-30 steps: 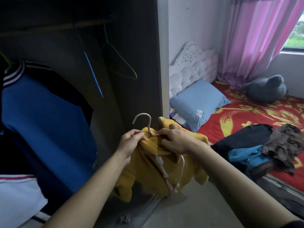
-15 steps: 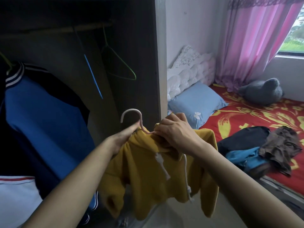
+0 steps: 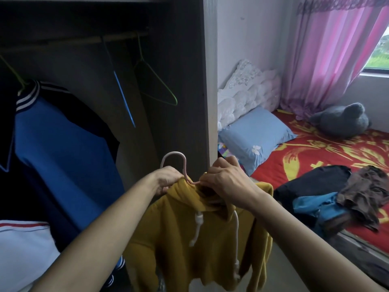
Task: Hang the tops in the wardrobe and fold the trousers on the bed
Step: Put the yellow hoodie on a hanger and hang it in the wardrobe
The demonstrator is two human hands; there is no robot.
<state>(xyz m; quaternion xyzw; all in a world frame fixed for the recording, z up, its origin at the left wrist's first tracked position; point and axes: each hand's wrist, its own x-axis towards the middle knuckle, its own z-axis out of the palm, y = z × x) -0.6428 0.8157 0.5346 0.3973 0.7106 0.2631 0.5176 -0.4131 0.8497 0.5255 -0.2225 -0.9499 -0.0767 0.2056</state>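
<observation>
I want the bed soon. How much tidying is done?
Done: a blue top hangs in the dark wardrobe. In hand: left hand and right hand hold a yellow drawstring hoodie on a pink plastic hanger, not yet hung. Left: dark, blue and brown clothes heaped unfolded on the red bed.

hoodie (image 3: 189, 239): mustard yellow, plain; drawstrings (image 3: 197, 226) white. hanger (image 3: 179, 157) in it: pale pink. green wire hanger (image 3: 160, 89); blue wire hanger (image 3: 124, 98). jacket (image 3: 59, 154): blue body, navy shoulders, white-striped navy collar (image 3: 27, 98). cloth (image 3: 21, 249) lower left: white, red stripe. pillow (image 3: 252, 133): light blue, white flower. bedspread (image 3: 336, 150): red, yellow floral pattern. curtain (image 3: 328, 55): pink. plush toy (image 3: 341, 121): grey.
</observation>
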